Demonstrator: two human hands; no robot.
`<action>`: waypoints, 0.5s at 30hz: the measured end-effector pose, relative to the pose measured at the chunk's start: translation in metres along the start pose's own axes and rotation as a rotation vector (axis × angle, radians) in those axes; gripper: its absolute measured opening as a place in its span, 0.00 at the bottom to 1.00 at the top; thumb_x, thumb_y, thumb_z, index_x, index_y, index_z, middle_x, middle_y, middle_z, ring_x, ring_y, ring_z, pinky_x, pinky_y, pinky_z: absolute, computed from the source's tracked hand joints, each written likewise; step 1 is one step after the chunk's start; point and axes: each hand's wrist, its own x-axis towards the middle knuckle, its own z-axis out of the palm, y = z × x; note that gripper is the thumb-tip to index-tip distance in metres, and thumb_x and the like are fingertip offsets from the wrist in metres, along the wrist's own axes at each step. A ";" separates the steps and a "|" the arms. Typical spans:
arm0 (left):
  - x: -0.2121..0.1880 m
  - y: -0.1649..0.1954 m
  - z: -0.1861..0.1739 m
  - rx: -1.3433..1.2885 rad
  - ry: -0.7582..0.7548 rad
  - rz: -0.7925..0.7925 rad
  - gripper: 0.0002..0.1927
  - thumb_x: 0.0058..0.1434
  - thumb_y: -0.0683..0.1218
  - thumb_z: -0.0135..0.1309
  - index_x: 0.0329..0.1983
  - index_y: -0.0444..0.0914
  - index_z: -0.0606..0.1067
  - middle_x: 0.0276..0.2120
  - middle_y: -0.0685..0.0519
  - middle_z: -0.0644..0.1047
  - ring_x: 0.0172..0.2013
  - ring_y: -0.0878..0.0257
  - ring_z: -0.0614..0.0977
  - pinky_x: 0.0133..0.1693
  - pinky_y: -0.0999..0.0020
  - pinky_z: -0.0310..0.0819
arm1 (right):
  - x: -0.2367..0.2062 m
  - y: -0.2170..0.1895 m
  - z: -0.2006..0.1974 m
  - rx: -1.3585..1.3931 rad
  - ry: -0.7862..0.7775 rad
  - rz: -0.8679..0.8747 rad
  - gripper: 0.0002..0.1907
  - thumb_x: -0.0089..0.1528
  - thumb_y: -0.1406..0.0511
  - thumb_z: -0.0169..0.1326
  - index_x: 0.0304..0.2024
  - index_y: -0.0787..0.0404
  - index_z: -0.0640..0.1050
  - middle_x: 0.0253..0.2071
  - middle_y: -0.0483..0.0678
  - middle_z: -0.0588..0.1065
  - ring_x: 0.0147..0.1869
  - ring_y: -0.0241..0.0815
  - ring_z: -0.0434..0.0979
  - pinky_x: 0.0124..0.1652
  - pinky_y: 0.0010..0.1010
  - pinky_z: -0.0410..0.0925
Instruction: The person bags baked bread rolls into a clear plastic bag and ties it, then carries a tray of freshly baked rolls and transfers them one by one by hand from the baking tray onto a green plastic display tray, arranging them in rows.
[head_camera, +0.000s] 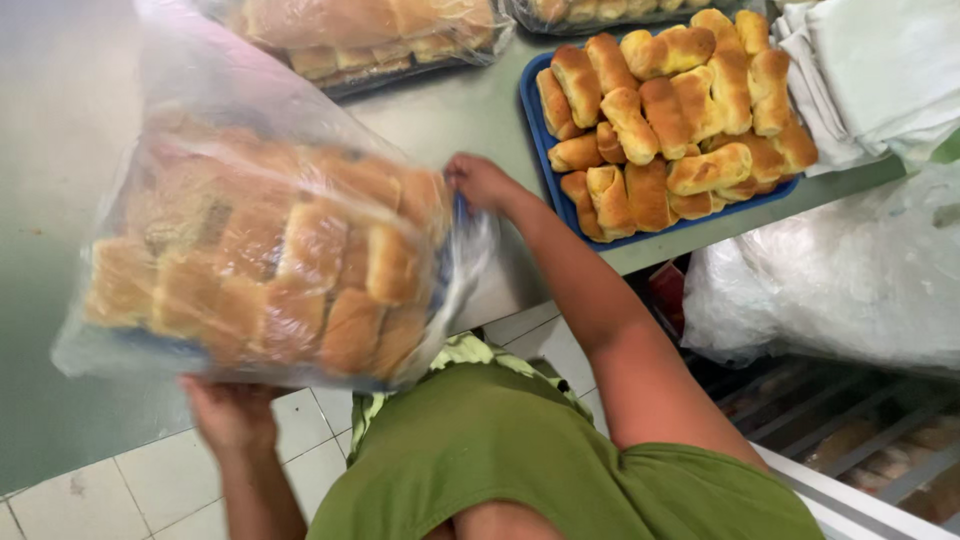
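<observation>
Both hands clamped on a clear bag of bread rolls (265, 265), lifted over a steel table (60, 110).

Left hand (230, 412) underneath, fingers hidden; right hand (480, 182) pinching the bag's far edge; rolls blurred behind plastic; blue tray of rolls (533, 110) close beside, corner cut off.

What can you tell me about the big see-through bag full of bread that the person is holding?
The clear plastic bag is thin, crinkly and shiny. Inside sits a blue tray packed with rows of golden-brown bread rolls. The bag is tilted and held up above the metal table. The left hand props it up from underneath, while the right hand grips its right end, where the plastic bunches up. It looks blurry, so small details are hard to see.
</observation>
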 end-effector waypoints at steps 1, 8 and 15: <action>0.008 0.015 -0.002 0.057 -0.012 -0.016 0.36 0.75 0.69 0.22 0.75 0.45 0.62 0.63 0.51 0.71 0.57 0.54 0.73 0.51 0.50 0.65 | -0.013 0.007 0.001 -0.036 -0.074 -0.020 0.04 0.67 0.69 0.49 0.44 0.61 0.74 0.34 0.50 0.76 0.30 0.39 0.76 0.30 0.34 0.73; 0.062 0.074 -0.011 0.351 -0.093 -0.068 0.37 0.74 0.67 0.25 0.74 0.40 0.60 0.71 0.50 0.67 0.70 0.52 0.68 0.68 0.53 0.62 | -0.114 0.056 0.045 0.012 -0.296 0.166 0.02 0.66 0.68 0.47 0.37 0.60 0.71 0.26 0.48 0.78 0.29 0.39 0.81 0.28 0.32 0.73; 0.072 0.085 -0.023 0.444 -0.120 -0.228 0.36 0.74 0.67 0.28 0.68 0.36 0.66 0.65 0.48 0.72 0.64 0.52 0.72 0.65 0.55 0.64 | -0.187 0.077 0.083 0.188 -0.242 0.234 0.07 0.66 0.66 0.50 0.35 0.62 0.70 0.27 0.48 0.79 0.29 0.38 0.81 0.29 0.30 0.74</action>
